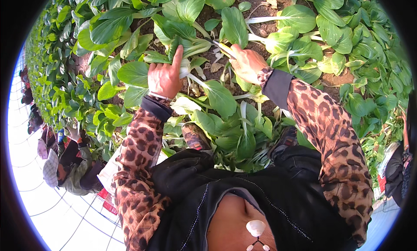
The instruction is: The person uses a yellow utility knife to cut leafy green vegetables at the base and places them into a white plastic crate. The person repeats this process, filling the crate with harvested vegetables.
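Note:
A head of leafy greens like bok choy lies tilted to the left, its leaves spread over the soil. My left hand presses on and grips its leaves and a pale stalk from the lower left, index finger extended along a curled leaf. My right hand is closed around the yellow handle of a small knife, whose dark, narrow blade points up-left to the base of that head. The blade's tip is partly hidden at the stalks. Loose pale and yellowed leaves lie on the ground below the knife.
Rows of greens surround my hands, with bare soil between plants. My shoes stand among cut leaves. Co-workers crouch at the lower left, near red crates; another person is at the right edge.

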A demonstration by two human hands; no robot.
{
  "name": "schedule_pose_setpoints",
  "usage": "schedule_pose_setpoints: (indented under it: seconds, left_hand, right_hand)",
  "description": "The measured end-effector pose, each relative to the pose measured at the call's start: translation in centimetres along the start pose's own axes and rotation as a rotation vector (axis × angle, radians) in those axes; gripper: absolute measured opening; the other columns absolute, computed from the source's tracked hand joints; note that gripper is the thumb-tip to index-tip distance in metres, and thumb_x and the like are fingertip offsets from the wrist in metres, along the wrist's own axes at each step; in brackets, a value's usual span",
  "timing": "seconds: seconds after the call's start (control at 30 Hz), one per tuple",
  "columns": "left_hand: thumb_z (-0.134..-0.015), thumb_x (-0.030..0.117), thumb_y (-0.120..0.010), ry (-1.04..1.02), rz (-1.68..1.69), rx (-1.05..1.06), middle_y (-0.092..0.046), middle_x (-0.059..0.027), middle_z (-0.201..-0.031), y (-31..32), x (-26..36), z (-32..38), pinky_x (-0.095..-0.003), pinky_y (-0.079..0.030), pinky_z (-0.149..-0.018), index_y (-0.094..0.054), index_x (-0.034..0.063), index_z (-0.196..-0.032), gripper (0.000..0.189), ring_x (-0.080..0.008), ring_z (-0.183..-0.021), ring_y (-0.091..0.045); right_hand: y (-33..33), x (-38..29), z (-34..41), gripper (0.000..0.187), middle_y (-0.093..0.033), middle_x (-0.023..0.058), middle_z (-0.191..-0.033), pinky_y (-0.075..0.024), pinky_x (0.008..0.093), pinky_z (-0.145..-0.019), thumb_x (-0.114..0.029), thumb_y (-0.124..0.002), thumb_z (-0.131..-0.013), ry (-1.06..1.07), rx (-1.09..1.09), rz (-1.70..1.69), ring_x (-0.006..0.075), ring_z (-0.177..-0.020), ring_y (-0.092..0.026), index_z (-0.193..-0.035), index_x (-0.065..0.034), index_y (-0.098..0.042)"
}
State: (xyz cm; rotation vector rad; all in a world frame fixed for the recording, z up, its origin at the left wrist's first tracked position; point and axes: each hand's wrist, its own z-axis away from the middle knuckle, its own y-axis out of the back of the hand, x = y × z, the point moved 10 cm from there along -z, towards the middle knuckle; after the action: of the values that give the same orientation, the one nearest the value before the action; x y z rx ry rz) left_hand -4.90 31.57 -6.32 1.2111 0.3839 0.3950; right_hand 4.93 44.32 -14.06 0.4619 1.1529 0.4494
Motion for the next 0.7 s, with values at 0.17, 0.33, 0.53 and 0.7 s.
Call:
schedule_pose_setpoints:
  seconds: [0.17, 0.33, 0.53, 0.7]
  left_hand:
    - [-0.057, 0.017, -0.075, -0.026, 0.026, 0.035, -0.063, -0.0115, -0.080, -0.2, -0.1, 0.5, -0.0366, -0.044, -0.072, -0.039, 0.0152, -0.131, 0.082, -0.0281, -0.071, -0.061]
    - [-0.056, 0.016, -0.074, -0.026, 0.077, 0.075, -0.063, -0.0124, -0.086, -0.1, 0.1, 1.0, -0.0365, -0.045, -0.073, -0.042, 0.0136, -0.128, 0.079, -0.0285, -0.074, -0.061]
    - [-0.056, 0.016, -0.073, 0.004, 0.157, 0.097, -0.063, -0.0118, -0.084, 0.1, -0.4, 1.1, -0.0360, -0.046, -0.071, -0.045, 0.0136, -0.126, 0.076, -0.0277, -0.074, -0.061]
    - [-0.057, 0.015, -0.072, 0.016, 0.167, 0.098, -0.063, -0.0104, -0.077, -0.1, -0.6, 1.0, -0.0354, -0.046, -0.070, -0.046, 0.0152, -0.125, 0.073, -0.0265, -0.071, -0.061]
  right_hand:
    - [0.4, 0.1, 0.0, 0.020, -0.057, 0.0180, -0.060, -0.0473, 0.0442, -0.052, -0.015, -0.049, -0.083, -0.067, 0.013, 0.079, 0.0357, -0.056, -0.058, -0.091, 0.0015, -0.041]
    - [0.6, -0.8, 1.1, 0.022, -0.055, 0.0182, -0.058, -0.0454, 0.0452, -0.050, -0.012, -0.050, -0.081, -0.042, 0.037, 0.104, 0.0363, -0.055, -0.057, -0.093, 0.0030, -0.039]
    - [-0.1, 0.7, 1.7, 0.022, -0.055, 0.0208, -0.068, -0.0438, 0.0454, -0.058, -0.014, -0.051, -0.082, -0.196, -0.048, -0.081, 0.0382, -0.064, -0.056, -0.095, 0.0007, -0.040]
    - [-2.8, 2.4, 0.6, 0.017, -0.051, 0.0100, -0.071, -0.0411, 0.0340, -0.062, -0.015, -0.052, -0.083, -0.310, -0.115, -0.393, 0.0217, -0.067, -0.051, -0.092, -0.0011, -0.048]
